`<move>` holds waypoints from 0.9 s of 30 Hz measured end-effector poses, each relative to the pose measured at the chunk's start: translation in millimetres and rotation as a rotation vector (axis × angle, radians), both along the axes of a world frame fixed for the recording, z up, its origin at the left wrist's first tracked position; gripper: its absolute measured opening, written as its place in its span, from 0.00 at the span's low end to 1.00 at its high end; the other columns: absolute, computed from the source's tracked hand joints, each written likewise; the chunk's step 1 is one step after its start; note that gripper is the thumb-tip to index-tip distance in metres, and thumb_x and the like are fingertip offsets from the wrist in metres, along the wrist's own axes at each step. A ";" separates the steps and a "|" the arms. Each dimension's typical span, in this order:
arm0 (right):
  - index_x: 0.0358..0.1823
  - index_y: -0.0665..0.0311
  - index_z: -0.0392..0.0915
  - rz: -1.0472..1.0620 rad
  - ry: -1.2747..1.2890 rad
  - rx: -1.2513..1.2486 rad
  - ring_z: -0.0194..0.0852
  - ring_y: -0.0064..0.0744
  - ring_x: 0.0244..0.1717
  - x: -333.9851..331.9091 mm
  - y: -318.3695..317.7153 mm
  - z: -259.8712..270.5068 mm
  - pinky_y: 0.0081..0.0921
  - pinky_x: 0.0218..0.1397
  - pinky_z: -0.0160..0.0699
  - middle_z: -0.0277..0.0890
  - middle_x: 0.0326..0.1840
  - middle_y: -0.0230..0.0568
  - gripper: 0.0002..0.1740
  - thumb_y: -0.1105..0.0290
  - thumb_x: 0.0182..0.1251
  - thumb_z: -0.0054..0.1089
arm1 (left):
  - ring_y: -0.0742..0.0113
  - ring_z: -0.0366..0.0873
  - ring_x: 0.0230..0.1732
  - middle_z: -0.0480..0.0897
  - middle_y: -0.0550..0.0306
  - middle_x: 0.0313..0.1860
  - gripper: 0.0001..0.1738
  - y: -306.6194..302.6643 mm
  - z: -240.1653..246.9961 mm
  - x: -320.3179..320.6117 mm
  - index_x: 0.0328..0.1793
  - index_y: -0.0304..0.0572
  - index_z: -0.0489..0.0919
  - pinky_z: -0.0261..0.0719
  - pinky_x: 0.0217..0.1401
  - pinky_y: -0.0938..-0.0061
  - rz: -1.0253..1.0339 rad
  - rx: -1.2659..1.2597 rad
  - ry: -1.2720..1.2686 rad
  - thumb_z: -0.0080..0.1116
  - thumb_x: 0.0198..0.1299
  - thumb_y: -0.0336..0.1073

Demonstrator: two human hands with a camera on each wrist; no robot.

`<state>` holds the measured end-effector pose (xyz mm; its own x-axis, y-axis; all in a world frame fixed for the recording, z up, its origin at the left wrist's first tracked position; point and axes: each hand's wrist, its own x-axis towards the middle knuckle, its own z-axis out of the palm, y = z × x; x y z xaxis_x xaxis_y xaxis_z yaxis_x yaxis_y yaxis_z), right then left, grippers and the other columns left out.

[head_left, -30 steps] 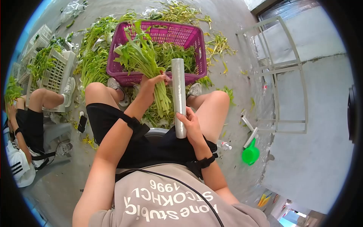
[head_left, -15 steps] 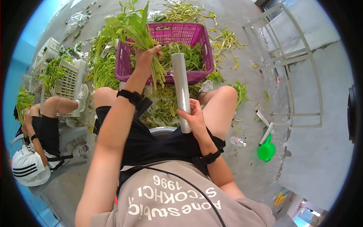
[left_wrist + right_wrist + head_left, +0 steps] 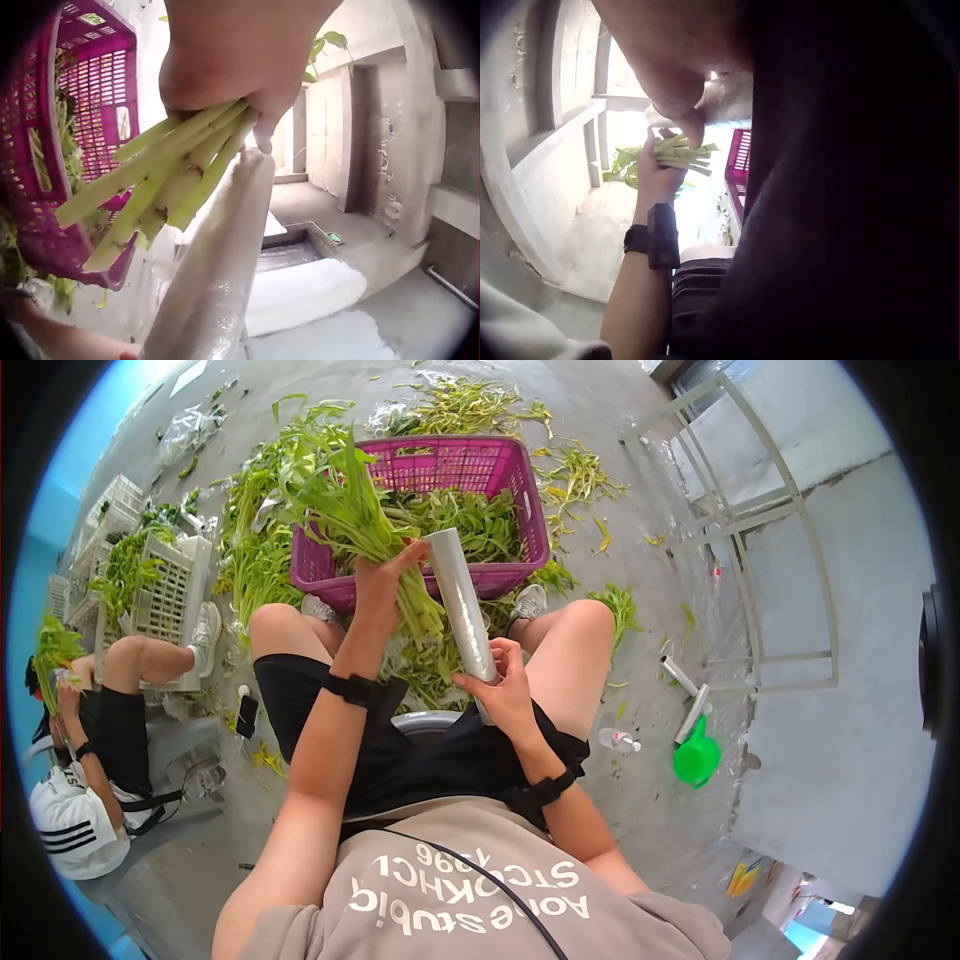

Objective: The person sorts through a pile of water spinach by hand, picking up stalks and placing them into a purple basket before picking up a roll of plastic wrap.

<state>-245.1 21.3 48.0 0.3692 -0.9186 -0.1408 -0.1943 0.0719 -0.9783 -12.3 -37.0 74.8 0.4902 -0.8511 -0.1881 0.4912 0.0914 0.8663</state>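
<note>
My left hand (image 3: 382, 582) grips a bunch of leafy green stalks (image 3: 350, 510) over the near left part of the purple crate (image 3: 480, 578). In the left wrist view the cut ends of the stalks (image 3: 161, 180) stick out below that hand (image 3: 225, 60), beside the film roll (image 3: 217, 262). My right hand (image 3: 507, 690) holds the lower end of the clear film roll (image 3: 462, 605), whose upper end is by the left hand's fingertips. The right wrist view shows my left hand (image 3: 658, 176) round the stalks (image 3: 682, 154), beyond my right hand (image 3: 682, 67).
Loose greens (image 3: 262, 560) lie left of the crate, with yellowed leaves (image 3: 470, 405) behind it. At the left another person (image 3: 75, 815) sits by white crates (image 3: 165, 595). To the right are a green scoop (image 3: 697, 752), a bottle (image 3: 619, 740) and a metal frame (image 3: 818, 560).
The left hand rose with the bunch, then came down and closer to the roll. The roll now leans left, its upper end by the left fingers.
</note>
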 end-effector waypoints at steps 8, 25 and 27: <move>0.59 0.62 0.65 0.066 0.160 -0.065 0.76 0.26 0.45 5.9 6.6 10.1 0.26 0.47 0.81 0.73 0.48 0.36 0.38 0.72 0.51 0.83 | 0.70 0.83 0.35 0.86 0.57 0.36 0.09 12.0 -17.2 21.6 0.42 0.35 0.82 0.79 0.38 0.74 0.023 -0.070 0.046 0.70 0.57 0.24; 0.66 0.63 0.67 0.053 0.167 -0.136 0.80 0.31 0.43 3.2 5.8 8.2 0.29 0.45 0.83 0.82 0.46 0.42 0.39 0.73 0.54 0.80 | 0.70 0.83 0.31 0.85 0.56 0.31 0.10 19.4 -26.9 24.7 0.41 0.37 0.81 0.77 0.34 0.75 -0.046 -0.025 0.019 0.72 0.58 0.31; 0.66 0.63 0.68 0.058 0.182 -0.143 0.80 0.31 0.43 5.2 6.2 8.0 0.29 0.45 0.83 0.82 0.46 0.42 0.39 0.72 0.53 0.80 | 0.70 0.83 0.32 0.85 0.56 0.32 0.10 20.6 -29.1 24.3 0.41 0.37 0.81 0.77 0.34 0.75 -0.033 0.009 0.012 0.72 0.58 0.31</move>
<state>-239.9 27.5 56.0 0.4025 -0.9120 -0.0794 -0.3677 -0.0816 -0.9264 12.0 -16.5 45.7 0.4595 -0.8650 -0.2017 0.5038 0.0668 0.8612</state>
